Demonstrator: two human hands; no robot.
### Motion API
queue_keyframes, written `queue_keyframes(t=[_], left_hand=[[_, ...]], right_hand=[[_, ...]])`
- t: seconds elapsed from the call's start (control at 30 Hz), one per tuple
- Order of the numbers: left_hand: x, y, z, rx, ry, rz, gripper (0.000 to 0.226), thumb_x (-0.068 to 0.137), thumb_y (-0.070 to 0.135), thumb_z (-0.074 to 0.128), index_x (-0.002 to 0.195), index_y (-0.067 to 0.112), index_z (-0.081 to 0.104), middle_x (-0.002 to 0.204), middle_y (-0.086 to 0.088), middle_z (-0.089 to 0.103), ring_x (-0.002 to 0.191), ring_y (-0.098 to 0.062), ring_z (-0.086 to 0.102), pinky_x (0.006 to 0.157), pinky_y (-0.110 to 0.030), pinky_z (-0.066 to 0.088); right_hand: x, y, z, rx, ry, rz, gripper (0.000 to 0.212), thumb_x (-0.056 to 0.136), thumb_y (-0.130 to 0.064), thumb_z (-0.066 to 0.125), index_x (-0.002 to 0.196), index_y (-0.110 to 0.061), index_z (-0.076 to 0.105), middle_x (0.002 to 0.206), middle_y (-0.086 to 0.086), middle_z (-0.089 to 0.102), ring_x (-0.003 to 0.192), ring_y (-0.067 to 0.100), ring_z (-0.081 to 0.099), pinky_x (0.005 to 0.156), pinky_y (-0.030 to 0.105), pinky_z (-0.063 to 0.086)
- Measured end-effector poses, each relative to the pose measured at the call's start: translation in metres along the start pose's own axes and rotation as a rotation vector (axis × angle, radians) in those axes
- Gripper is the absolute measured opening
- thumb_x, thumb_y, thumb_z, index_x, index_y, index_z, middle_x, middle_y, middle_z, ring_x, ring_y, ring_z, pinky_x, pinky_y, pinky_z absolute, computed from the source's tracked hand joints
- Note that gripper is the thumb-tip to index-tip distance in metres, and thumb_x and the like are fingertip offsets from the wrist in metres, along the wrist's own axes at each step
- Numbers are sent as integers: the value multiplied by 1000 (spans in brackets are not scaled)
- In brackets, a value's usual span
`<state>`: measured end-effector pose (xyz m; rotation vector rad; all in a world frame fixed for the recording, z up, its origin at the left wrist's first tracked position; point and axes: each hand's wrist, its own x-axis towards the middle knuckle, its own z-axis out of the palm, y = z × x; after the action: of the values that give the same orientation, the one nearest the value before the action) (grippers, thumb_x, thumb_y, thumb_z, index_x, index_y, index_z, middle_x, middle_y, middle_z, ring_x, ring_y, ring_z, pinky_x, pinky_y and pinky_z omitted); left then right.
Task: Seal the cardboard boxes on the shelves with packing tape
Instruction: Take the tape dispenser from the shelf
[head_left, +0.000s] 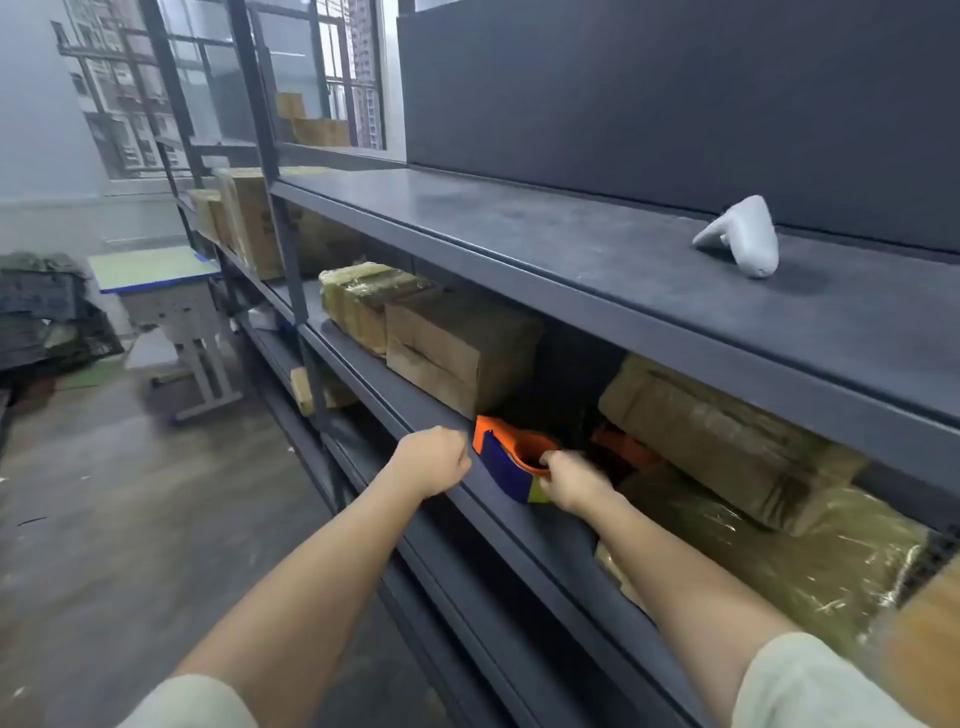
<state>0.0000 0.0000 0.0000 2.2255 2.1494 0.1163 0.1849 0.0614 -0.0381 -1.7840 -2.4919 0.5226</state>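
Head cam: r. hand (571, 480) gripping orange-blue tape dispenser (506, 462) at edge of mid shelf (395, 400), btwn cardboard box (457, 353) and wrapped box (727, 436). L. hand (434, 460) fisted at shelf lip beside it; can't tell if holding anything.

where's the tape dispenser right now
Low centre of the head view: the tape dispenser is held by the right hand at the front edge of the shelf, just below a cardboard box, with the left hand close on its left.
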Motion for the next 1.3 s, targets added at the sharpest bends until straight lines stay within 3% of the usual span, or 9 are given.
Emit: queue_keyframes(t=[0.2, 0.47, 0.87, 1.03, 1.2, 1.3], left_hand=[[21, -9, 17, -8, -114, 41, 29, 95, 21, 34, 103, 6, 57, 104, -10, 62, 94, -27, 59, 80, -38, 50], [28, -20, 37, 5, -174, 38, 33, 96, 22, 32, 111, 6, 56, 112, -11, 61, 101, -29, 57, 83, -38, 48], [18, -38, 37, 35, -137, -37, 31, 96, 23, 33, 108, 7, 57, 110, -11, 63, 99, -28, 59, 76, -34, 44], [14, -31, 34, 51, -104, -26, 32, 96, 24, 33, 107, 7, 59, 109, -10, 63, 98, -27, 59, 77, -35, 45], [6, -29, 33, 61, -92, -26, 30, 97, 24, 33, 107, 8, 57, 106, -9, 63, 95, -25, 59, 76, -33, 45], [0, -29, 30, 59, -71, -43, 30, 96, 24, 33, 109, 9, 56, 109, -8, 62, 98, -26, 58, 76, -33, 44]], right_hand=[[21, -6, 14, -42, -26, 43, 26, 93, -22, 49, 114, -8, 55, 115, 13, 59, 104, 28, 58, 89, 39, 49], [40, -8, 36, -144, -17, 44, 33, 95, -30, 51, 118, -7, 52, 119, 13, 57, 109, 29, 56, 85, 36, 47], [44, -7, 44, -214, 73, 3, 24, 95, -22, 49, 116, -11, 48, 114, 10, 61, 105, 28, 57, 71, 32, 40], [37, -6, 43, -232, 114, -13, 26, 95, -25, 48, 117, -11, 47, 115, 11, 61, 109, 29, 56, 82, 35, 43], [30, -6, 40, -205, 113, -26, 25, 96, -25, 48, 116, -12, 48, 113, 9, 61, 105, 26, 58, 72, 31, 38], [24, -11, 38, -223, 109, -60, 23, 96, -26, 48, 115, -14, 50, 112, 8, 61, 107, 26, 55, 82, 34, 37]])
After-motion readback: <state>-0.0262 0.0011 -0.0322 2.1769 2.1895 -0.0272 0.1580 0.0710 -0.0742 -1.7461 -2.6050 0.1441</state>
